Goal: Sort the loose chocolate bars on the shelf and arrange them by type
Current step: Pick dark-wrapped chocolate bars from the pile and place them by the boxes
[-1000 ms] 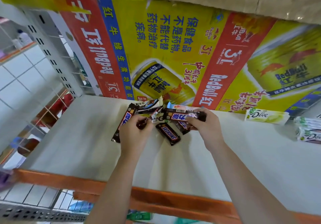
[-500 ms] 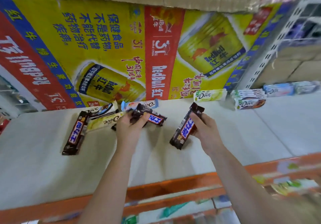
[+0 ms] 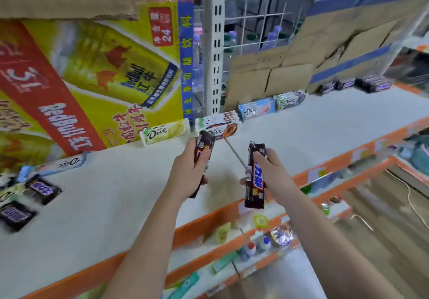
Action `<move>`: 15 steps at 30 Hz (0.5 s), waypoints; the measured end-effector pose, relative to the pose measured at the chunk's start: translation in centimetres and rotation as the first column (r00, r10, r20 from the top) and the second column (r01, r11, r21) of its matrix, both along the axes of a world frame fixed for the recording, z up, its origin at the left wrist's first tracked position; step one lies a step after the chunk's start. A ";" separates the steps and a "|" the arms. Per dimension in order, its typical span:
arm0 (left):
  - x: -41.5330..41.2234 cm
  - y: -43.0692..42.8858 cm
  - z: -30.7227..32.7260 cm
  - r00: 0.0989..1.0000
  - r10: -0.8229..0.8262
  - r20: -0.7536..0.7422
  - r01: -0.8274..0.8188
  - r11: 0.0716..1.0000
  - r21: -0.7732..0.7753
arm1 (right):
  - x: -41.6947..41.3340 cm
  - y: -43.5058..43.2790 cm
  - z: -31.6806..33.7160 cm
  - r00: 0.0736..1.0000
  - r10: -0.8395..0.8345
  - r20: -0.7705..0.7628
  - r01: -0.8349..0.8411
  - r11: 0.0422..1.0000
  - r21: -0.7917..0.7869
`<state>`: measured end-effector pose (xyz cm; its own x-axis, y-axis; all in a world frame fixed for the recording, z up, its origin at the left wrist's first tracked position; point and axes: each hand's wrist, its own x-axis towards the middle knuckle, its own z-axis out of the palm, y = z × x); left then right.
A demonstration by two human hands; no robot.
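Chocolate bars are in both hands, held above the white shelf and clear of it. The right hand is wrapped around a dark bar with a blue and white label, its long axis running nearly straight away from the person, far end tipped up. The left hand grips a second dark bar the same way, fingers closed over its middle, so only the upper end and a bit of the lower end show; its label is mostly hidden.

Just beyond the left hand lie a pale green bar and a stack of white bars, then light blue bars and more white ones further right. The row of dark bars matching those in hand sits at the far right end of the shelf, well apart from both hands, up and to the right. The right hand is the nearer to it. More loose dark bars lie at the far left.

Judging from this, the next move is a carry to the right, with the bars turned crosswise to match that row.
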<state>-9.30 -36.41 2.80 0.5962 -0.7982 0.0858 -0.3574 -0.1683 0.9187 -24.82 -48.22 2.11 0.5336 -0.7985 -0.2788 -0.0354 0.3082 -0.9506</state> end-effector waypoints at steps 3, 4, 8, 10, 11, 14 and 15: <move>-3.1 -4.2 0.0 1.000 -0.011 -0.004 0.012 0.997 0.080 | -4.0 -3.7 0.0 0.997 0.011 -0.080 -0.009 1.000 0.017; -3.9 -5.5 -0.1 1.000 -0.015 0.001 0.015 0.994 0.106 | -5.2 -4.9 0.0 0.994 0.032 -0.108 -0.033 0.999 -0.002; -6.4 -10.9 -0.6 0.994 -0.104 0.032 0.098 0.984 0.150 | -9.9 -9.1 0.5 0.953 0.076 -0.294 -0.127 0.980 -0.156; -7.3 -13.8 -1.0 0.977 -0.182 0.108 0.164 0.974 0.157 | -11.6 -11.5 0.6 0.953 0.038 -0.300 -0.109 0.969 -0.224; -7.7 -15.4 -1.2 0.966 -0.211 0.152 0.186 0.969 0.163 | -12.3 -12.8 0.5 0.955 0.021 -0.296 -0.098 0.963 -0.250; -8.7 -20.3 -1.6 0.940 -0.250 0.231 0.213 0.961 0.174 | -14.1 -17.3 0.0 0.951 -0.007 -0.310 -0.101 0.938 -0.331; -9.0 -21.8 -1.7 0.937 -0.248 0.245 0.210 0.962 0.173 | -14.6 -19.1 -0.2 0.941 -0.022 -0.338 -0.112 0.922 -0.371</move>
